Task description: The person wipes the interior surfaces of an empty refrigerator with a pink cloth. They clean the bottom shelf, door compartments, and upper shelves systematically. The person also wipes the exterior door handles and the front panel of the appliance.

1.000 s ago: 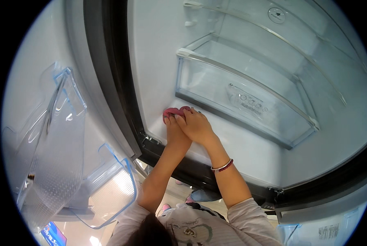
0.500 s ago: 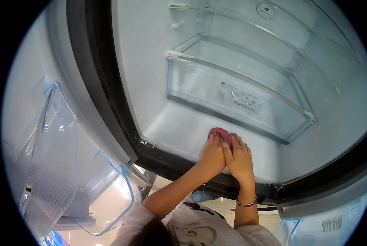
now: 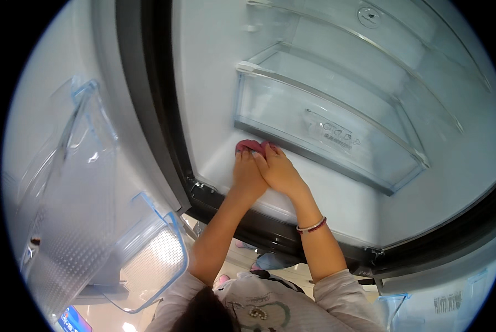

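Both hands are inside an open refrigerator, low down on its white inner floor [image 3: 325,202]. A dark pink cloth [image 3: 251,146] is bunched beneath my fingertips, near the left end of the clear drawer [image 3: 292,105]. My left hand [image 3: 249,174] presses on the cloth with its fingers close together. Against it lies my right hand [image 3: 281,169], its fingers bent over the cloth's right part. A bracelet [image 3: 312,226] circles my right wrist.
The open left door [image 3: 37,127] carries clear plastic bins [image 3: 154,260] with blue edges. A glass shelf [image 3: 336,30] spans the space above the drawer. Along the front runs the dark frame [image 3: 270,232], with a metal hinge [image 3: 202,185] at its left. The right door [image 3: 442,282] stands open.
Both hands have slid the pink cloth leftward and deeper along the refrigerator floor, toward the drawer's left corner. The view has shifted slightly.
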Demonstrator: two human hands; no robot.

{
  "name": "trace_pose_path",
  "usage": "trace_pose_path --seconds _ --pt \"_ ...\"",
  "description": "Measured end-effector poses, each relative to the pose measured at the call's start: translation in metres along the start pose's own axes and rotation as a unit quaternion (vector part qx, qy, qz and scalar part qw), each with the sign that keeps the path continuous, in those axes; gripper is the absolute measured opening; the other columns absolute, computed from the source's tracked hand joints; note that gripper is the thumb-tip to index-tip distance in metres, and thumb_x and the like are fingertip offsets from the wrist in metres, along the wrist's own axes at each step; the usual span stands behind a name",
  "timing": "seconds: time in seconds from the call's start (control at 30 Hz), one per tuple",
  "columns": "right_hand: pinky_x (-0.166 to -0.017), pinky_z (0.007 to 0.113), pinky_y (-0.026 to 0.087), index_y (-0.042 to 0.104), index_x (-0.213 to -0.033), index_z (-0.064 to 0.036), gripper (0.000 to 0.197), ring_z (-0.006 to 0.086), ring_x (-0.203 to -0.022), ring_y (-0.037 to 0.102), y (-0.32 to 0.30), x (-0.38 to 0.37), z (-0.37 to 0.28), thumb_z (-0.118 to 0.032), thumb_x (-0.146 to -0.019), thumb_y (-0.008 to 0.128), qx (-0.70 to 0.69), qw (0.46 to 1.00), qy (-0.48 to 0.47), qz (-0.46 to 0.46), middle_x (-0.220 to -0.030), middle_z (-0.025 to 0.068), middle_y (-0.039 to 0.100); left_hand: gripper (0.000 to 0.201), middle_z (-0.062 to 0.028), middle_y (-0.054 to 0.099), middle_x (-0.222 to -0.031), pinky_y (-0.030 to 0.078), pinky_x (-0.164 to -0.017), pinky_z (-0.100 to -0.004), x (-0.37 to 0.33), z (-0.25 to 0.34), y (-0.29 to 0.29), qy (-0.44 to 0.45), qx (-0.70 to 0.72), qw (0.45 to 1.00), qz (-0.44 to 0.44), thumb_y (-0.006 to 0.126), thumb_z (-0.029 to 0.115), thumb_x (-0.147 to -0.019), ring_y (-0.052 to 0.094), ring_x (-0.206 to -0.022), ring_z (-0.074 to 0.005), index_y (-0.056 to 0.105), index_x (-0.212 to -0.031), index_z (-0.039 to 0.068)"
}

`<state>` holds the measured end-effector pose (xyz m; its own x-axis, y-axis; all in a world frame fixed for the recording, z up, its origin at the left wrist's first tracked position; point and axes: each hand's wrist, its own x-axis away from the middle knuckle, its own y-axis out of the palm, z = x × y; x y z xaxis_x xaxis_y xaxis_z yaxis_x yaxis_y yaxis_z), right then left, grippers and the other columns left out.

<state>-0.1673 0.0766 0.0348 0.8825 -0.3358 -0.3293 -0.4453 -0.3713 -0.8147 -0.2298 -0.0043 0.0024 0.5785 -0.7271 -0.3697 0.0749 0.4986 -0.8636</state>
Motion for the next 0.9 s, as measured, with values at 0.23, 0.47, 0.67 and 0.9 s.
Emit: trace_pose_path --seconds 0.23,0.47,0.67,0.9 --pt "-0.097 0.049 0.029 0.048 -0.117 0.0048 0.057 0.0408 -0.119 0.038 0.023 -0.035 -0.015 -0.042 -0.087 0.038 0.041 0.996 0.011 -0.072 -0.114 0.0242 0.054 0.04 -0.0171 0.056 -0.107 0.031 -0.093 -0.0418 0.004 -0.022 -0.014 -0.043 0.026 0.995 0.083 0.054 0.023 -0.078 0.045 -0.109 -0.0312 0.052 -0.11 0.0" --pt "-0.1 0.047 0.027 0.05 -0.116 0.0031 0.056 0.0405 -0.119 0.038 0.013 -0.025 -0.029 -0.043 -0.086 0.039 -0.02 0.992 -0.012 -0.123 -0.113 0.0238 0.054 0.036 -0.0154 0.056 -0.107 0.031 -0.095 -0.0413 0.018 -0.014 -0.019 -0.098 -0.035 0.99 0.093 0.052 0.021 -0.08 0.047 -0.107 -0.0298 0.053 -0.11 0.001" --pt "-0.099 0.044 0.03 0.052 -0.113 0.0029 0.052 0.0396 -0.117 0.04 0.023 -0.01 -0.043 -0.04 -0.085 0.041 -0.018 0.992 -0.057 -0.114 -0.112 0.0237 0.055 0.037 -0.0146 0.055 -0.11 0.03 -0.098 -0.0416 0.047 -0.007 -0.048 -0.122 -0.055 0.991 0.026 0.053 0.018 -0.08 0.045 -0.111 -0.0284 0.053 -0.113 0.001" --pt "-0.097 0.041 0.034 0.052 -0.113 0.004 0.05 0.0388 -0.115 0.043 0.025 0.022 -0.07 -0.034 -0.081 0.05 -0.055 0.992 -0.086 -0.078 -0.112 0.0252 0.054 0.034 -0.0153 0.056 -0.104 0.037 -0.093 -0.0386 0.087 -0.023 -0.039 -0.067 -0.037 0.984 0.16 0.054 0.01 -0.077 0.05 -0.103 -0.0315 0.054 -0.109 0.0"
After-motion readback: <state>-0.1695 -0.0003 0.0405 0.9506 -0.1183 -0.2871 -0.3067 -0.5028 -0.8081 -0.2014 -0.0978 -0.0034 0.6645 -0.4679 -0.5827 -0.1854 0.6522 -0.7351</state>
